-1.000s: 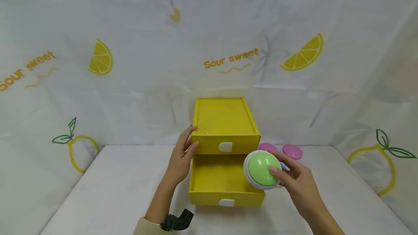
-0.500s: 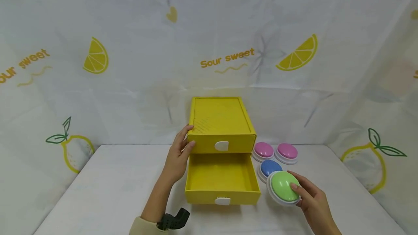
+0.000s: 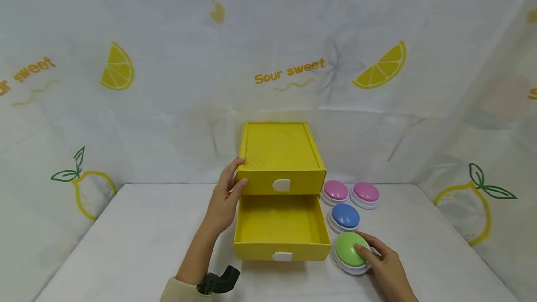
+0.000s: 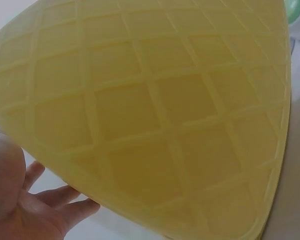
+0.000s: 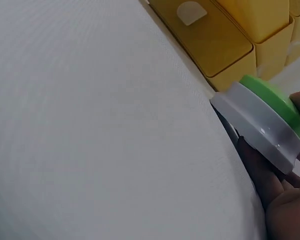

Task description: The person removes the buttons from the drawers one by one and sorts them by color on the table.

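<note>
A yellow two-drawer box [image 3: 278,146] stands mid-table, its lower drawer [image 3: 308,252] pulled out and bare inside. My left hand [image 3: 224,202] grips the box's front left corner, thumb on the front face, fingers at the top and side edge; the left wrist view shows the fingertips [image 4: 85,205] at the edge of the latticed side panel. To the right of the drawer, my right hand [image 3: 383,260] holds a green push-button buzzer [image 3: 349,248] by its right side, thumb on the dome. Its white base [image 5: 260,130] is close to the table in the right wrist view.
Behind the green buzzer sits a blue buzzer [image 3: 346,215], and beyond it two pink buzzers, one [image 3: 335,190] beside the box and one [image 3: 366,192] further right. A lemon-print cloth [image 3: 189,83] hangs behind the white table [image 3: 159,236].
My right hand has carried the green buzzer from over the drawer's right edge, out to the right, then down toward the table in front of the blue buzzer. My left hand keeps its place.
</note>
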`<state>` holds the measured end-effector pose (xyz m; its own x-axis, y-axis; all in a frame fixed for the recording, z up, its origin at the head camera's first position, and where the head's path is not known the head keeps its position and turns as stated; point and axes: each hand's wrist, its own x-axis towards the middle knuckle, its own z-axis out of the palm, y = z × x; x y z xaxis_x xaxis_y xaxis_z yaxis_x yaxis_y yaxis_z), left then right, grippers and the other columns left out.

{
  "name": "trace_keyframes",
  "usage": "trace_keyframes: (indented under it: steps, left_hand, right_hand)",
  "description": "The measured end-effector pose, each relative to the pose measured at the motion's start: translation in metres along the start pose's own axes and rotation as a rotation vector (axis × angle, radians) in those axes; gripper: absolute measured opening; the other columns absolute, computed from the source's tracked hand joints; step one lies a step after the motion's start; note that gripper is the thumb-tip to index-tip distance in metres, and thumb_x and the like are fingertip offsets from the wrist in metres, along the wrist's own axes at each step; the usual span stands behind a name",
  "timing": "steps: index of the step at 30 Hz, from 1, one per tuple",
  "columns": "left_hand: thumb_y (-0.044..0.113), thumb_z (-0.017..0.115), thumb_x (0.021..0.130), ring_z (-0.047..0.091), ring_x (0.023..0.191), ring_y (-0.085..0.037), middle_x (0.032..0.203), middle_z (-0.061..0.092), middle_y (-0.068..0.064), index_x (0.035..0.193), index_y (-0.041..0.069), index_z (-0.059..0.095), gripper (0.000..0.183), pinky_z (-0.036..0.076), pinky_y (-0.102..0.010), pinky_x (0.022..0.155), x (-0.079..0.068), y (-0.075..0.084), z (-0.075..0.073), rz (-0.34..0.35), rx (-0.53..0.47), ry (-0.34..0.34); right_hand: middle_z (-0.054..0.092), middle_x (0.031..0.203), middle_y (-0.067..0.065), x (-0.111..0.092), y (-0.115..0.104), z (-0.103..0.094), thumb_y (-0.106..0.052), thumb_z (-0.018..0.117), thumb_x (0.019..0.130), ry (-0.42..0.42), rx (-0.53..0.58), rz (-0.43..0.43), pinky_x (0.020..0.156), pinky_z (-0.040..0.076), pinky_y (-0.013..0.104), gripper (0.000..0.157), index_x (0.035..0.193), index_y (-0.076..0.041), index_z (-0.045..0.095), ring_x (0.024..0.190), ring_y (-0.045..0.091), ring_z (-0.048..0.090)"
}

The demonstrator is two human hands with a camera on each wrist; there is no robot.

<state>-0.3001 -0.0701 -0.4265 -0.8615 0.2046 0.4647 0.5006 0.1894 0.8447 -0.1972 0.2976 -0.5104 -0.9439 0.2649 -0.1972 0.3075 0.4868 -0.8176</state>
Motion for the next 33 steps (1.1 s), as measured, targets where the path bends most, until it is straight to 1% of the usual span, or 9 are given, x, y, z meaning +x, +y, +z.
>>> trace_keyframes:
  steps: [2,5,8,11,12,17,20,28,33]
  left_hand:
    - [0.026,0.049,0.108,0.045,0.145,-0.038,0.166,0.028,-0.004,0.152,0.029,0.040,0.046,0.045,-0.055,0.112,0.000,0.001,0.000,0.000,0.003,0.001]
    - [0.026,0.049,0.108,0.045,0.145,-0.037,0.167,0.028,-0.004,0.153,0.029,0.039,0.046,0.045,-0.055,0.112,0.000,0.001,-0.001,-0.001,0.005,-0.002]
    - [0.026,0.049,0.108,0.044,0.146,-0.037,0.167,0.027,-0.003,0.153,0.030,0.039,0.046,0.045,-0.055,0.112,0.000,0.001,-0.002,-0.005,0.005,0.001]
    - [0.026,0.049,0.108,0.044,0.146,-0.037,0.167,0.027,-0.003,0.152,0.031,0.039,0.046,0.045,-0.055,0.112,0.000,0.000,-0.003,-0.007,0.001,-0.001]
    - [0.026,0.049,0.108,0.044,0.146,-0.037,0.167,0.027,-0.003,0.152,0.031,0.038,0.046,0.045,-0.055,0.112,0.000,0.000,-0.003,-0.007,0.000,-0.002]
    - [0.025,0.049,0.108,0.044,0.145,-0.037,0.167,0.027,-0.004,0.153,0.030,0.038,0.046,0.045,-0.055,0.112,0.000,-0.001,-0.003,0.000,-0.002,-0.004]
    - [0.025,0.049,0.108,0.045,0.145,-0.038,0.167,0.027,-0.004,0.153,0.029,0.038,0.046,0.045,-0.055,0.112,-0.001,-0.001,-0.002,0.000,-0.003,-0.004]
    - [0.025,0.049,0.108,0.046,0.144,-0.038,0.166,0.027,-0.005,0.153,0.029,0.039,0.046,0.045,-0.055,0.112,-0.001,0.000,-0.001,0.000,-0.009,-0.005]
    - [0.025,0.049,0.108,0.045,0.145,-0.038,0.167,0.027,-0.005,0.153,0.029,0.038,0.047,0.045,-0.056,0.112,-0.002,0.000,-0.001,-0.004,-0.010,-0.007]
  right_hand:
    - [0.036,0.158,0.028,0.000,-0.001,0.001,-0.057,0.058,0.098,0.020,-0.021,0.004,0.089,0.061,0.035,0.073,0.151,-0.009,0.045,0.123,0.042,0.062]
    - [0.043,0.154,0.027,-0.001,-0.002,0.001,-0.056,0.059,0.098,0.060,-0.058,0.004,0.076,0.056,0.022,0.072,0.150,-0.009,0.047,0.105,0.025,0.065]
    - [0.047,0.152,0.026,-0.004,-0.002,0.003,-0.057,0.060,0.096,0.112,-0.105,-0.033,0.089,0.059,0.033,0.072,0.148,-0.008,0.050,0.109,0.032,0.066]
    - [0.053,0.149,0.024,-0.008,-0.001,0.006,-0.057,0.063,0.095,0.185,-0.145,-0.094,0.107,0.050,0.055,0.072,0.145,-0.007,0.053,0.127,0.044,0.060]
    - [0.056,0.145,0.023,-0.009,0.000,0.007,-0.055,0.065,0.094,0.216,-0.154,-0.122,0.106,0.051,0.055,0.069,0.142,-0.007,0.056,0.127,0.044,0.059]
    - [0.071,0.124,0.017,-0.013,0.004,0.010,-0.049,0.071,0.091,0.352,-0.278,-0.240,0.080,0.059,0.032,0.055,0.129,-0.009,0.067,0.107,0.030,0.069]
    - [0.071,0.122,0.017,-0.012,0.005,0.010,-0.050,0.068,0.094,0.333,-0.300,-0.246,0.078,0.058,0.030,0.055,0.129,-0.008,0.067,0.106,0.032,0.068]
    - [0.070,0.124,0.015,-0.010,0.010,0.008,-0.046,0.061,0.100,0.287,-0.229,-0.195,0.074,0.052,0.018,0.050,0.133,-0.009,0.064,0.091,0.008,0.064]
    - [0.073,0.115,0.015,-0.011,0.010,0.008,-0.040,0.062,0.099,0.375,-0.213,-0.185,0.071,0.051,0.016,0.043,0.126,-0.008,0.069,0.089,0.013,0.066]
